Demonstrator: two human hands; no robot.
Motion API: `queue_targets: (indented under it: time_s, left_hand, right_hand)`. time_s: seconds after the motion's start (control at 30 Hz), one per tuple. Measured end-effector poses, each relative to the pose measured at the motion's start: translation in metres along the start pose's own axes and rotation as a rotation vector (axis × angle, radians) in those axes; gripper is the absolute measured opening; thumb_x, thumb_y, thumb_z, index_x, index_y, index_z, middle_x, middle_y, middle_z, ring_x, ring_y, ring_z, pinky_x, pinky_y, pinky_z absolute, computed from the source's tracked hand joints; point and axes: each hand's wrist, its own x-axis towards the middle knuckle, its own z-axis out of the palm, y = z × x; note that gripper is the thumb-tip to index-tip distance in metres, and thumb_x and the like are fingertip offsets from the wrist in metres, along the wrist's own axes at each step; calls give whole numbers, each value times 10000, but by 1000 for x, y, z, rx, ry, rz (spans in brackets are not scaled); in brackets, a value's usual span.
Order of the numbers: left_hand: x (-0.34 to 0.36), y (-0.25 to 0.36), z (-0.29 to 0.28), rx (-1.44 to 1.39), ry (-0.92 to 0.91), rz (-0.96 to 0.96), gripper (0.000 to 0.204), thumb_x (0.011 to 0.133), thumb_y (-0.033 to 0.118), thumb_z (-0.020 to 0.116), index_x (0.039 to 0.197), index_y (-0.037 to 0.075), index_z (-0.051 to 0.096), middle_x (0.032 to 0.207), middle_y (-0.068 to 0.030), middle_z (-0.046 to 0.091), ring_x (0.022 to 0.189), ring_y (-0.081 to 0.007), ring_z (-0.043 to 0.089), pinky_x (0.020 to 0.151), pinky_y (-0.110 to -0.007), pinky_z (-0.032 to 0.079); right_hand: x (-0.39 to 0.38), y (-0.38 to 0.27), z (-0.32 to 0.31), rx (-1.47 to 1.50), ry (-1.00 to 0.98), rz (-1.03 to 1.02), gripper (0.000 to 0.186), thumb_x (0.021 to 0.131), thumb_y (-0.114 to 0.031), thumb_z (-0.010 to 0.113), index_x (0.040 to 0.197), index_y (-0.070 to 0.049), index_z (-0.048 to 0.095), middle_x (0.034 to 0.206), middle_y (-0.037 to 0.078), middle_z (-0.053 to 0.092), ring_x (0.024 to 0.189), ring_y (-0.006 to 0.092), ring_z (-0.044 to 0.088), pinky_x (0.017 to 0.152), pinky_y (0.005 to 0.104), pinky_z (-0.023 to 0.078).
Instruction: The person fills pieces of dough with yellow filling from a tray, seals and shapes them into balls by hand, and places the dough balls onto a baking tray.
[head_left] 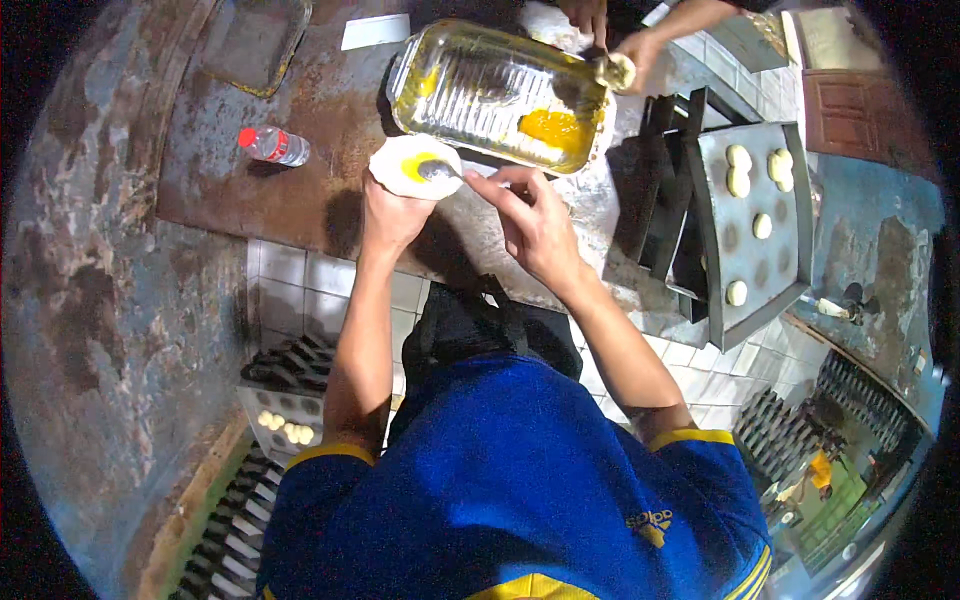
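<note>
A flat round of white dough (pixel 390 176) rests on my left hand (pixel 393 222), whose fingers are hidden under it. Yellow filling lies in the middle of the dough. Pinched in my right hand (pixel 535 222) is a metal spoon (pixel 437 171), its bowl down on the filling. Just beyond my hands stands a large clear glass dish (pixel 484 150). Its sides are smeared yellow, and a patch of yellow filling (pixel 556 128) sits at its right end. Across the dish, a co-worker's hand (pixel 645 58) holds a small piece of dough (pixel 616 72).
At right, stacked dark metal trays (pixel 715 255) carry several dough balls (pixel 762 226). A clear bottle with a red cap (pixel 275 146) is on the worn table (pixel 300 205) at left. Farther back are a white card (pixel 375 32) and an old shallow tray (pixel 255 45).
</note>
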Motion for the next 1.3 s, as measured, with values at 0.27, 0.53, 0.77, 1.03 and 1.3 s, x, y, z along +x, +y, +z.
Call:
queue_targets:
  time_s: [0.27, 0.53, 0.77, 1.03, 1.3]
  left_hand:
    - [-2, 9, 20, -22, -223, -68, 303, 847, 101, 786, 1120, -12, 717, 1057, -137, 767, 975, -237, 733, 895, -365, 561]
    - [1, 55, 32, -38, -835, -126, 445, 806, 180, 849, 1199, 37, 699, 1158, -121, 747, 1061, -246, 709, 946, -381, 548]
    - [20, 65, 35, -101, -1040, -160, 513, 757, 262, 922, 1163, 57, 685, 1121, -95, 736, 1003, -198, 690, 897, -370, 548]
    - [-3, 92, 36, -564, -759, -337, 515, 947, 251, 792, 1349, 31, 558, 1165, -26, 664, 1035, -114, 630, 895, -300, 524]
    - [-9, 97, 52, -680, -517, -413, 250, 994, 186, 594, 1161, 17, 671, 1039, 3, 677, 883, -71, 610, 745, -247, 491]
  right_hand:
    - [-217, 123, 47, -202, -202, 593, 185, 949, -94, 704, 1099, 3, 655, 1058, 198, 638, 1010, 395, 646, 861, 459, 547]
    - [-17, -15, -76, 221, -156, 49, 944, 704, -372, 957, 1491, -80, 526, 1418, 175, 520, 1327, 344, 546, 1073, 446, 491]
    - [16, -38, -108, 295, -201, 162, 486, 730, -215, 945, 1142, -54, 744, 1079, 71, 690, 1049, 266, 669, 961, 386, 540]
    - [6, -33, -110, 455, -4, 323, 190, 881, -84, 816, 1067, -52, 797, 1031, 91, 685, 909, 175, 691, 803, 327, 582]
    - [21, -71, -147, -130, -191, 62, 1102, 673, -439, 939, 1602, -213, 391, 1513, 218, 422, 1258, 481, 561, 1023, 496, 552]
